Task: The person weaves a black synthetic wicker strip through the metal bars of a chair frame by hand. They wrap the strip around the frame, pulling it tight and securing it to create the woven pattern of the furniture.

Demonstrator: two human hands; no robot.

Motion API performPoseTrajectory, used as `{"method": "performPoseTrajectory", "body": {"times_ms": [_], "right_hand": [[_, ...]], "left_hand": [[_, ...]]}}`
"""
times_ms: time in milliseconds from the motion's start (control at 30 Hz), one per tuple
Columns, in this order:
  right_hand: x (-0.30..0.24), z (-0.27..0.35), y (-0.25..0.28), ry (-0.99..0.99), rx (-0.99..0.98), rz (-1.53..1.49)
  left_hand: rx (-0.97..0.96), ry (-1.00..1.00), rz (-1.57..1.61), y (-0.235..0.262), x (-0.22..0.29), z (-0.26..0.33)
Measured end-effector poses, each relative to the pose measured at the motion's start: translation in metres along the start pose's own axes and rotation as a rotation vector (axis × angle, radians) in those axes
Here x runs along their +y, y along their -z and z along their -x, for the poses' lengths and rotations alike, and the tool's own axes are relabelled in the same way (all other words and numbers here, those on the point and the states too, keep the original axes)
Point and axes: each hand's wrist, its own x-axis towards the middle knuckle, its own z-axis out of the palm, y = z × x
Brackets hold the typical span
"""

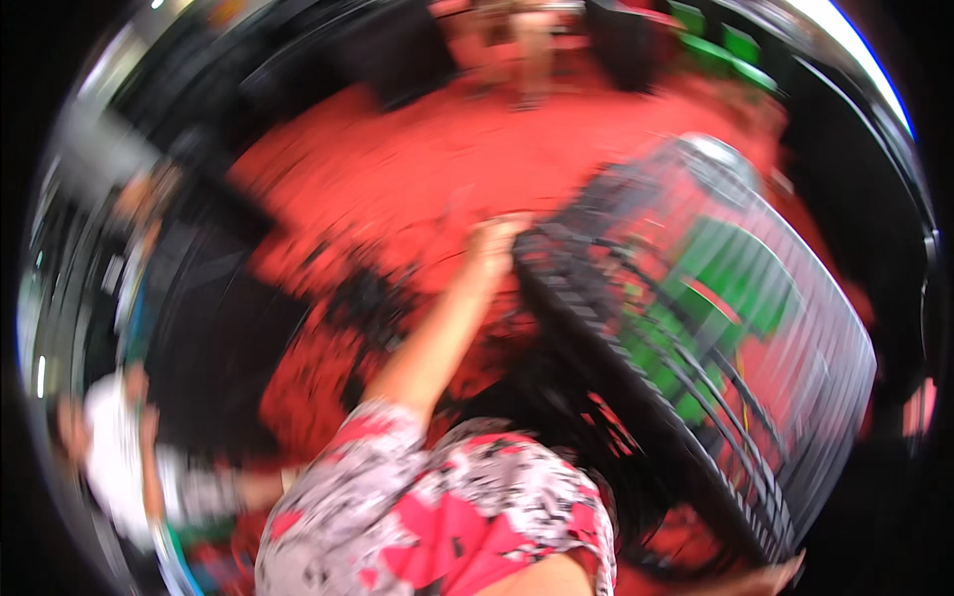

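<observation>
A large grey wire basket (810, 298) with a thick black rim leans at a slant across the right side of the view. My left hand (494, 241) reaches forward with the arm stretched out and holds the basket's rim at its far left corner. At the near end of the same rim, by the lower right edge, my right hand (760, 578) grips the corner, partly cut off by the picture's edge. Motion smears both hands, so single fingers do not show sharply. Through the wires a green shape (730, 283) is seen; whether it lies inside or behind cannot be told.
Red flooring (427, 149) with dark blurred patches spreads ahead. A person in a white top (114, 437) is at the lower left, another person (149, 194) farther up. Black block-like shapes (214, 348) line the left side. Green seats or boxes (730, 50) stand far right.
</observation>
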Motion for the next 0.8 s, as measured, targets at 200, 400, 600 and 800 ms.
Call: {"method": "performPoseTrajectory", "body": {"times_ms": [200,400,600,800], "right_hand": [[0.035,0.009,0.047,0.094,-0.028,0.171],[0.048,0.003,0.047,0.073,-0.03,0.176],[0.07,0.02,0.031,-0.011,0.104,0.127],[0.096,0.02,0.021,0.048,0.222,-0.02]], "left_hand": [[0.226,0.163,0.073,-0.02,-0.031,0.016],[0.095,0.05,-0.056,-0.014,-0.065,-0.009],[0.079,0.116,-0.031,-0.037,-0.05,-0.02],[0.181,0.211,0.165,-0.04,-0.033,-0.01]]}}
